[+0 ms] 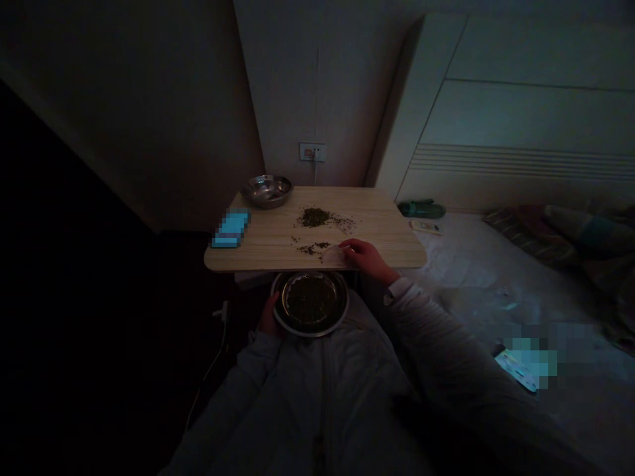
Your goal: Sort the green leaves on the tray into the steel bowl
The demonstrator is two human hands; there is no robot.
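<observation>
In my lap, just under the table's front edge, my left hand [269, 315] grips the left rim of a round metal bowl [310, 328]. Small dark grains [310, 297] lie inside it. Over the front of the small wooden table, my right hand [364, 258] pinches a thin, pale, see-through piece [333, 254] with a curved edge; its exact kind is too dim to tell. That piece is beside a loose line of grains [313, 248]. Farther back sits a larger heap of grains [314, 217], with several scattered to its right.
An empty-looking metal bowl [268, 192] stands at the table's back left corner [303, 195], with a lit phone [231, 229] before it. On the bed at right lie a green bottle [423, 209], a remote [426, 227] and another lit phone [518, 370]. A wall socket [312, 152] holds a plug.
</observation>
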